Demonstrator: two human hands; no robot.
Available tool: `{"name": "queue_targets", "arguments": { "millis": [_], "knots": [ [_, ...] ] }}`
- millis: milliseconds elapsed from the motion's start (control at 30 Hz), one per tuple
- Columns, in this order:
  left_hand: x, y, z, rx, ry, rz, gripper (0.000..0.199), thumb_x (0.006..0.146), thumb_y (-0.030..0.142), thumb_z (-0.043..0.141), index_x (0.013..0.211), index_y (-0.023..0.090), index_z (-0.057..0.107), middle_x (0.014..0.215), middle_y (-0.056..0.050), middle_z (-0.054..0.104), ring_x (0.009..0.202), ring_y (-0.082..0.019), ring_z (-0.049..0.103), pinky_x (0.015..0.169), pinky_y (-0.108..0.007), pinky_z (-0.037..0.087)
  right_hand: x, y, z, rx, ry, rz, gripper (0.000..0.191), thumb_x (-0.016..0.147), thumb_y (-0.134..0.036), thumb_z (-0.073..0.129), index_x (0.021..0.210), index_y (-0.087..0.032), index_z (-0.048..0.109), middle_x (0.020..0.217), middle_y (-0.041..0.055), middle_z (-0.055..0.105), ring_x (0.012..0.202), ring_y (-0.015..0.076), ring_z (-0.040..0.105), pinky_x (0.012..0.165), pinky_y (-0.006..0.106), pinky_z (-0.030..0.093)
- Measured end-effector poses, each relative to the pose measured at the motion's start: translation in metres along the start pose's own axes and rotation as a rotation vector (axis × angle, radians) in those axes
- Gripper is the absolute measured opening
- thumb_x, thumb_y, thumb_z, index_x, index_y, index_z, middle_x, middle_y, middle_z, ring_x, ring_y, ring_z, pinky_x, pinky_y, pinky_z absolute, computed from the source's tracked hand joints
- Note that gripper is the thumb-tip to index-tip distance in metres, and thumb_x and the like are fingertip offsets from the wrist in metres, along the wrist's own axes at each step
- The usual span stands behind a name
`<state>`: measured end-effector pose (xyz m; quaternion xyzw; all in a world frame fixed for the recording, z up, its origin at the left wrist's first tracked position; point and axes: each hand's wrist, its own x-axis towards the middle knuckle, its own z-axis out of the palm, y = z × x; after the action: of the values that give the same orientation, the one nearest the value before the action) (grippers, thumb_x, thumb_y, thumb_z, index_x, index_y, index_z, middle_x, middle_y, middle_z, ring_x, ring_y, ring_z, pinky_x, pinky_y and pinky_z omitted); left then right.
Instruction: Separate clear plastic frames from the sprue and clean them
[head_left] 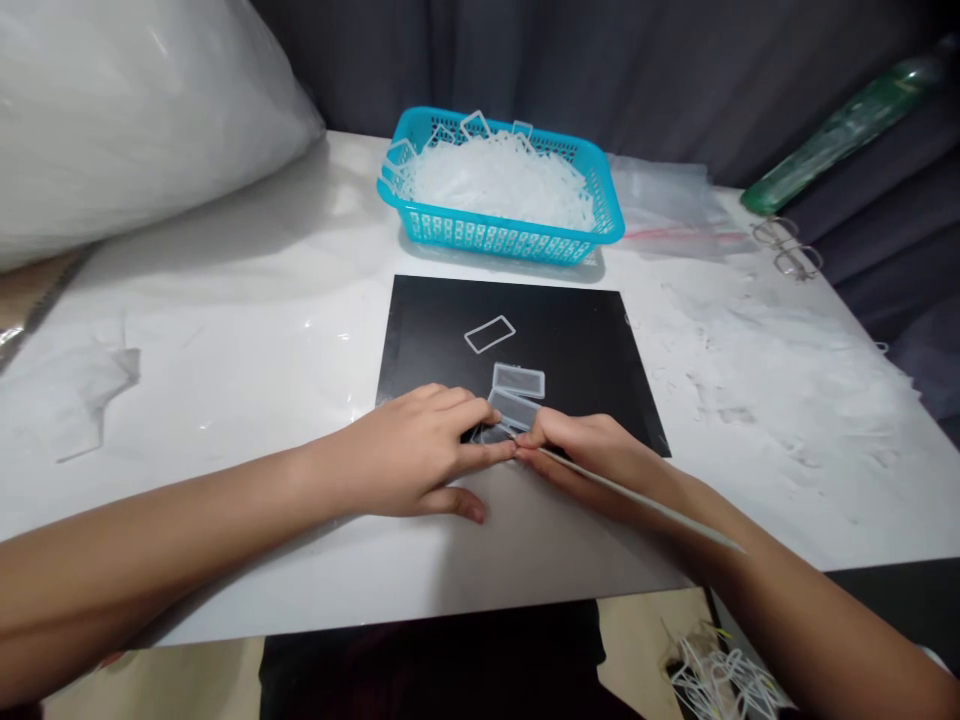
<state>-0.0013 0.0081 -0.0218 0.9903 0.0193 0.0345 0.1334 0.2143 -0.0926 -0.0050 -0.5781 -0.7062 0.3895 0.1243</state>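
Note:
On the black mat [570,330] lie a thin white rectangular frame [490,334] and a small clear plastic case [517,392] opened in two halves. My left hand [427,450] rests palm down at the mat's front edge, thumb apart, fingertips on clear plastic just below the case. My right hand [585,450] is closed round a thin pale stick [637,498], whose tip meets the plastic beside my left fingertips. What lies under the fingertips is partly hidden.
A blue basket [502,232] full of white frames stands behind the mat. Clear bags [667,205], eyeglasses [787,248] and a green bottle [840,135] are at the back right. A large white bag [142,120] bulges at the back left. Plastic scraps [795,380] lie right.

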Motion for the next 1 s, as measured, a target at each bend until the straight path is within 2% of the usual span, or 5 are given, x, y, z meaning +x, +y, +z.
{"name": "queue_targets", "arguments": {
  "millis": [200, 400, 567, 800, 1000],
  "knots": [
    [0.000, 0.001, -0.001, 0.008, 0.000, 0.008, 0.055, 0.088, 0.057, 0.050, 0.134, 0.027, 0.050, 0.121, -0.012, 0.055, 0.101, -0.027, 0.052, 0.084, -0.037, 0.040, 0.002, -0.003, -0.002, 0.060, -0.020, 0.112, 0.018, 0.090, -0.033, 0.043, 0.080, -0.022, 0.053, 0.078, -0.0010, 0.061, 0.070, 0.0150, 0.055, 0.061, 0.025, 0.040],
    [-0.002, 0.005, -0.002, 0.025, -0.014, 0.001, 0.059, 0.087, 0.058, 0.051, 0.135, 0.023, 0.049, 0.123, -0.013, 0.055, 0.104, -0.028, 0.052, 0.087, -0.039, 0.040, 0.005, 0.001, 0.001, -0.017, -0.030, -0.068, 0.016, 0.092, -0.033, 0.041, 0.081, -0.022, 0.044, 0.080, -0.0010, 0.056, 0.067, 0.0124, 0.051, 0.059, 0.023, 0.038],
    [-0.006, 0.009, -0.001, 0.002, 0.010, -0.032, 0.064, 0.082, 0.061, 0.055, 0.134, 0.023, 0.050, 0.126, -0.012, 0.055, 0.112, -0.030, 0.050, 0.093, -0.040, 0.039, 0.006, 0.002, 0.003, -0.096, -0.021, -0.087, 0.019, 0.092, -0.034, 0.039, 0.076, -0.022, 0.037, 0.074, -0.0020, 0.049, 0.063, 0.0119, 0.046, 0.056, 0.023, 0.034],
    [-0.005, 0.011, -0.003, 0.032, -0.030, -0.055, 0.072, 0.080, 0.065, 0.054, 0.140, 0.026, 0.044, 0.133, -0.011, 0.053, 0.113, -0.030, 0.051, 0.092, -0.040, 0.039, -0.012, -0.003, -0.002, -0.144, -0.019, 0.015, 0.018, 0.090, -0.030, 0.039, 0.074, -0.022, 0.039, 0.068, -0.0020, 0.047, 0.057, 0.0121, 0.042, 0.053, 0.025, 0.031],
    [-0.005, 0.012, -0.005, 0.059, -0.016, -0.050, 0.069, 0.082, 0.065, 0.052, 0.139, 0.027, 0.045, 0.131, -0.011, 0.054, 0.111, -0.029, 0.052, 0.088, -0.037, 0.040, -0.028, -0.004, -0.001, -0.148, 0.007, 0.112, 0.019, 0.091, -0.033, 0.039, 0.076, -0.022, 0.042, 0.064, -0.0022, 0.048, 0.055, 0.0124, 0.042, 0.050, 0.025, 0.031]
  ]
}}
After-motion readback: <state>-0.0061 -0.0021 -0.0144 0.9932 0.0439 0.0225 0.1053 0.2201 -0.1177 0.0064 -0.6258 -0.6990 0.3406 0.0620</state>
